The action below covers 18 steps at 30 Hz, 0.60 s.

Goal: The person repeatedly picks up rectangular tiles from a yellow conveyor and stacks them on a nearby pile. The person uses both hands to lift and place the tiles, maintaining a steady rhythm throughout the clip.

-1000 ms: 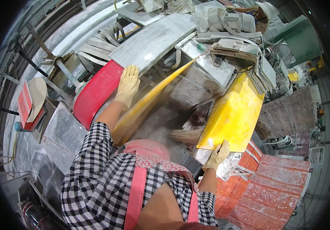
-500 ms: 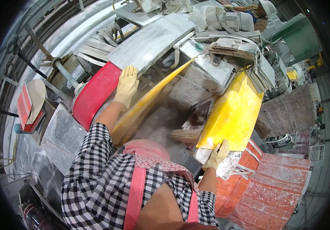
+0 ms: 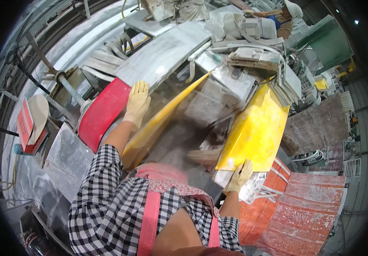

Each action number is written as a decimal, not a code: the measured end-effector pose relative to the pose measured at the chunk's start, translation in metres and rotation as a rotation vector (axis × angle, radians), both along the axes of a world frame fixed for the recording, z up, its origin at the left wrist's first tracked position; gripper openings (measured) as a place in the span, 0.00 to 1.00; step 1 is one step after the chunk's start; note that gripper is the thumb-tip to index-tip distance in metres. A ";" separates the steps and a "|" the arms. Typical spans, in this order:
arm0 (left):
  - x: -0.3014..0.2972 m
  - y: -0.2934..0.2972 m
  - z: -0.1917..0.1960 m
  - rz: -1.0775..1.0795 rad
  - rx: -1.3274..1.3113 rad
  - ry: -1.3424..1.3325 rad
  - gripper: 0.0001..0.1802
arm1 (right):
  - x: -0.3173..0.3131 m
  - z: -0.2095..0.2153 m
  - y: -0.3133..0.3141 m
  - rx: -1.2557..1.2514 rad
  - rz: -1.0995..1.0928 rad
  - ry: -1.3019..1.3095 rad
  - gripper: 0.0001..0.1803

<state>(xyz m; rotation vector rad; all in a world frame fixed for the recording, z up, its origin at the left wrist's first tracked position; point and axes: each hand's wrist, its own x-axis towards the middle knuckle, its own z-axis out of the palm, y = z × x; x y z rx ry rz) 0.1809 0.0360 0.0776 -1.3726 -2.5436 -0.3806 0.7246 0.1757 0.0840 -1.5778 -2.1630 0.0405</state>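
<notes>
Evidently the two hands are well apart, each in a pale glove. The left hand [image 3: 137, 102] lies open, fingers straight and close together, over the right edge of a red panel [image 3: 103, 113], its tips near where the panel meets a long pale slab [image 3: 167, 53]. The right hand [image 3: 239, 177] is at the near edge of a yellow sheet [image 3: 254, 130], its fingers stretched forward over that edge and its palm over a whitish piece [image 3: 254, 187] that juts out below; whether it grips or only rests there, I cannot tell. The red panel runs along the left, curved by the lens, and the yellow sheet slopes away on the right. Between them a narrow yellow strip [image 3: 165, 113] rises at a slant, just beside the left hand, and the space to its right is dim and blurred, with a wooden piece [image 3: 203, 156] showing in it. Beyond the yellow sheet's far end stand stacked plates [image 3: 288, 87]. To its right are a brown board [image 3: 314, 128] and, nearer the body, a dusty orange cover [image 3: 299, 213]. Far off at upper right, a co-worker [image 3: 284, 26] in a white helmet [image 3: 294, 8] reaches an arm leftward.
</notes>
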 end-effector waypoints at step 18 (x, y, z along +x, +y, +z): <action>0.008 0.001 0.006 0.041 0.031 -0.075 0.28 | -0.006 0.018 -0.009 -0.123 -0.009 -0.101 0.28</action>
